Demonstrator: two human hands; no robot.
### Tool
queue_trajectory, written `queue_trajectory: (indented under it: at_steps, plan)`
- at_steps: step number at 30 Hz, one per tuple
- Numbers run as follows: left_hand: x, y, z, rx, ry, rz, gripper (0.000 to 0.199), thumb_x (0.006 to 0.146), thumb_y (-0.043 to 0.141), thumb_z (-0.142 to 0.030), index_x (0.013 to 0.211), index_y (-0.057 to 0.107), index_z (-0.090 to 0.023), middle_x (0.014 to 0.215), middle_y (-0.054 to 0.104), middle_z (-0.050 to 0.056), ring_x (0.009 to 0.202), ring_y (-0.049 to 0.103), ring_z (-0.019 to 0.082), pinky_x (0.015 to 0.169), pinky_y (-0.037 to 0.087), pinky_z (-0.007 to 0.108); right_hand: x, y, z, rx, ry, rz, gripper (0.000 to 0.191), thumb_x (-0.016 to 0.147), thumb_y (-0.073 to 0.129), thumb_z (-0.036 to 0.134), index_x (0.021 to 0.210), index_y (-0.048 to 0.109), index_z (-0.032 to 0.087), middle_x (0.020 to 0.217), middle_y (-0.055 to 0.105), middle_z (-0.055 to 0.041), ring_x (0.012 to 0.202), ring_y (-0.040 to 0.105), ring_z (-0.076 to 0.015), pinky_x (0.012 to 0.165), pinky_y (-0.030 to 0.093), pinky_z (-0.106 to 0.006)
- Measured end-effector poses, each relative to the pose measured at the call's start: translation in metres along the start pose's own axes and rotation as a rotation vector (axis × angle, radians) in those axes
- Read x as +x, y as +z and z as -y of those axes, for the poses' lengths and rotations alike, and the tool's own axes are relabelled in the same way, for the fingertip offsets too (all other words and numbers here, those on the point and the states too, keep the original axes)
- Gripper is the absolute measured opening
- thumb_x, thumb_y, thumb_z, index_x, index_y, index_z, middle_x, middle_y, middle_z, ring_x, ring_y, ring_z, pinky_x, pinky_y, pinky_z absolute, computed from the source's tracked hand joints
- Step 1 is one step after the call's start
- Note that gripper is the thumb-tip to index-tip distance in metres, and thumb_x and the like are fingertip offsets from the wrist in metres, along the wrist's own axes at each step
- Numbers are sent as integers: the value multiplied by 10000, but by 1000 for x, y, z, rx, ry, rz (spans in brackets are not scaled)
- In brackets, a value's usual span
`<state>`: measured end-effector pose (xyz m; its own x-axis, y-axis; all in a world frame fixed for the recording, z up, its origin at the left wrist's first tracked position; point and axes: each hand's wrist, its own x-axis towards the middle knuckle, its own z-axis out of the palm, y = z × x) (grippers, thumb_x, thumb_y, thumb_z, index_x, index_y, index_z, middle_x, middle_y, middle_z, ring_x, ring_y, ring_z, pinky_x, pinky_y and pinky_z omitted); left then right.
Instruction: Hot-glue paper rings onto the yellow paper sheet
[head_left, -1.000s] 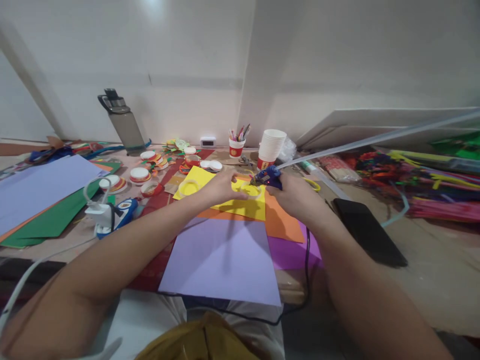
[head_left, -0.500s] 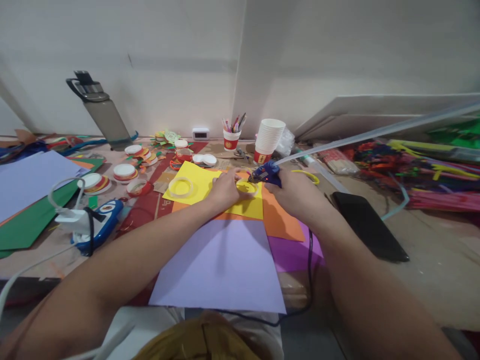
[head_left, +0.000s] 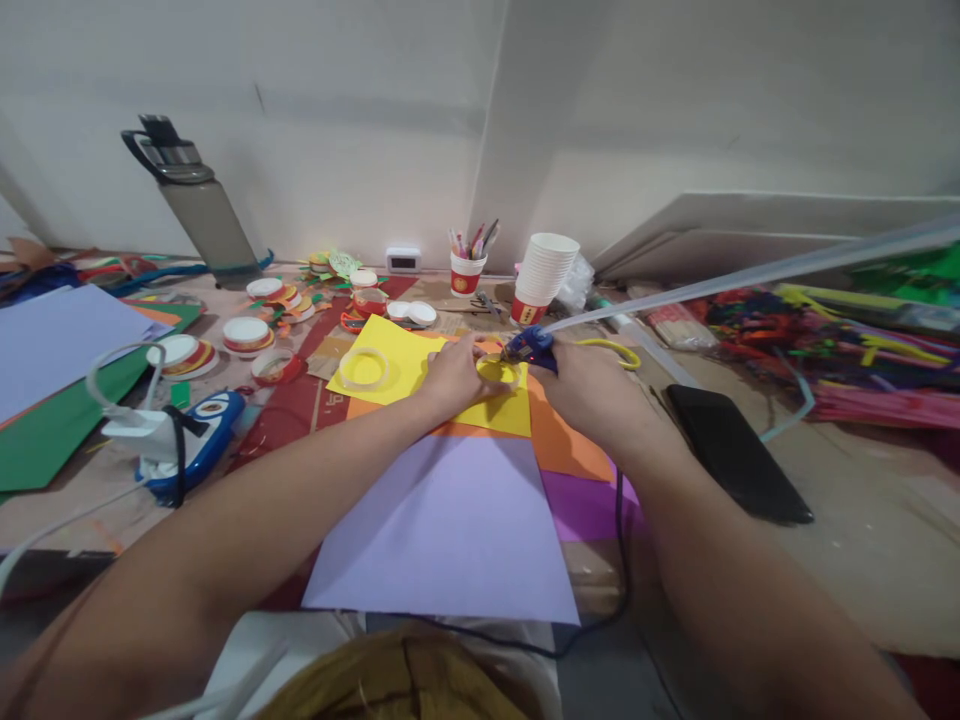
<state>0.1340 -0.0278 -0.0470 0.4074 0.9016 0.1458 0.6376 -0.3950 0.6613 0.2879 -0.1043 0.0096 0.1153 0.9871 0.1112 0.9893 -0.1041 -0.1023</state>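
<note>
In my right hand [head_left: 592, 385] is a blue hot glue gun [head_left: 531, 345], with a long translucent glue stick [head_left: 720, 285] running out of its back. Its nozzle points left, at the rim of a pale ring [head_left: 498, 386] on the yellow paper [head_left: 409, 350]. The fingers of my left hand [head_left: 454, 375] are closed on that ring's left side and press it to the sheet. A second whitish ring [head_left: 364, 386] lies on the same paper, further left. Orange [head_left: 566, 440], lilac [head_left: 442, 530] and purple sheets [head_left: 589, 508] lie beneath and nearer to me.
Stacked paper cups [head_left: 546, 275] and a cup of pens [head_left: 466, 273] stand behind. At right lie a black phone [head_left: 739, 452] and pipe cleaners [head_left: 877, 350]. Left are a blue power strip [head_left: 199, 440], cut cup pieces [head_left: 247, 335] and a bottle [head_left: 206, 215]. The glue gun's cord [head_left: 621, 560] loops down right.
The glue gun's nozzle has shifted slightly along the ring's rim. My left hand still holds the ring, and the whole view has tilted a little.
</note>
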Motion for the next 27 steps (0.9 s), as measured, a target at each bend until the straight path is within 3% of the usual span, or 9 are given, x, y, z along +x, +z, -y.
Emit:
queue_trajectory:
  at_steps: [11, 27]
  plan:
    - [1, 3, 3, 2, 15, -8, 742, 648, 799, -494, 1281, 514, -235, 1173, 692, 72, 1162, 590, 278, 993, 392, 403, -8, -5, 6, -93, 3, 15, 275, 934, 465, 303, 1112, 624, 167, 992, 716, -148, 892, 663, -275, 729, 415, -341]
    - [3, 5, 5, 3, 21, -22, 655, 642, 811, -417, 1223, 558, -252, 1140, 718, 49, 1115, 625, 259, 959, 418, 367, 3, 9, 5, 72, -59, -15, 283, 932, 480, 325, 1109, 623, 155, 1076, 712, -153, 972, 660, -285, 743, 433, -326]
